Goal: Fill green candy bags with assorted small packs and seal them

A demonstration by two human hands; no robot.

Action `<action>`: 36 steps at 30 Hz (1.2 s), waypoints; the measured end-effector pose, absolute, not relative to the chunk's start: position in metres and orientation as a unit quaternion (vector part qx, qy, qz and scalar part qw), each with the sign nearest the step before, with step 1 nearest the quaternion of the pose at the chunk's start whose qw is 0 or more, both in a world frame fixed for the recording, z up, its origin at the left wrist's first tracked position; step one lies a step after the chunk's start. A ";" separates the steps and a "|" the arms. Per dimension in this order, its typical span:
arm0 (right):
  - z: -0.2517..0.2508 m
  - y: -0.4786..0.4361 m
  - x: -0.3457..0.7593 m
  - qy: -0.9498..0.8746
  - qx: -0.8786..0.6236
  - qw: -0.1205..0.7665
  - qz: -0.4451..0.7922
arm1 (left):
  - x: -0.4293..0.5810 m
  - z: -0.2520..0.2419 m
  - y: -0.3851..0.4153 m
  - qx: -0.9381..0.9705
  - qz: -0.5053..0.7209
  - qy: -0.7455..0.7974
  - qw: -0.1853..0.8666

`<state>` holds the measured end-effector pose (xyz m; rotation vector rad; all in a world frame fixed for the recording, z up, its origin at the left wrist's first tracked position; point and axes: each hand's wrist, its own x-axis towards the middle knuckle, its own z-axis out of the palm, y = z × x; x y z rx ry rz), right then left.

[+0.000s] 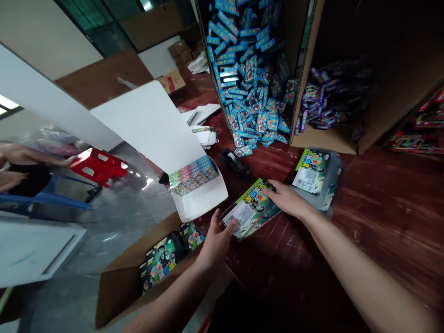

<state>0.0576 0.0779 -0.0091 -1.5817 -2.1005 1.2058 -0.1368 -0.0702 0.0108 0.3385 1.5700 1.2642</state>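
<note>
A flat green-and-black printed box (256,203) with a white barcode label lies low over the dark red table in front of me. My left hand (217,240) grips its left end, thumb on top. At the other end my right hand (286,198) holds the upper right corner; its fingertips are partly hidden. Just right of it lies a similar printed pack (312,171) on a clear plastic tray (329,185). Beyond my left hand stands a white box (201,203) with its lid up, packed with a row of small colourful packets (196,175).
Behind are tall cartons of blue packets (256,92) and purple packets (319,101). A black tape dispenser (235,162) sits between. Lower left, a cardboard carton (118,286) holds printed boxes (161,259). A seated person (31,162) is near a red stool (99,166).
</note>
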 end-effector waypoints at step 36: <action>0.019 0.073 0.036 -0.708 -0.563 0.219 0.366 | -0.185 0.043 -0.046 0.747 0.047 0.646 0.150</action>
